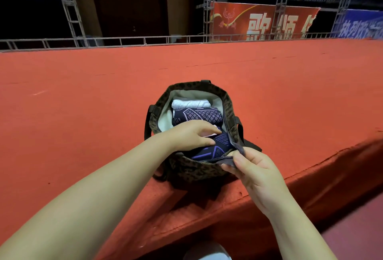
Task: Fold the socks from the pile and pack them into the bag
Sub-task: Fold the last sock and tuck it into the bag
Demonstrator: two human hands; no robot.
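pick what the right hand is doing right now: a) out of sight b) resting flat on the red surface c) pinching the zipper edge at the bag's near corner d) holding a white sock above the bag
c: the right hand pinches the grey zipper edge at the near corner of the bag, holding it open while the left hand reaches in onto the dark patterned socks.

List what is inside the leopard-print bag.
Inside the bag: a white folded sock, a navy patterned one, another under the left hand. Anything beneath is hidden.
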